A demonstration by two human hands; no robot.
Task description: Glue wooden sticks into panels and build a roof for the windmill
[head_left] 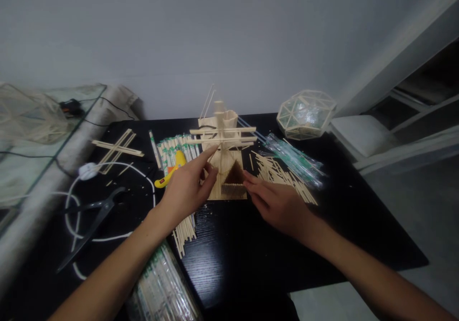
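Note:
A small model of wooden sticks (217, 160) stands on the black table, with a flat stick base, an upright post and crossbars. On its front part sits a triangular, open-topped stick box (233, 189). My right hand (278, 206) pinches the right corner of this box between thumb and fingers. Left of the post is my left hand (190, 182), index finger stretched toward the post and thumb apart from it; no held thing shows. Beside that hand, a yellow tool (170, 172) lies over wrapped chopsticks (179, 146), partly hidden by the hand.
Loose sticks (283, 172) and plastic wrappers (296, 158) lie to the right. Behind them stands a faceted stick frame (306, 114). Large scissors (95, 218), a looping white cable (66, 218) and crossed sticks (116, 149) are at the left. A pack of wrapped chopsticks (163, 287) is in front.

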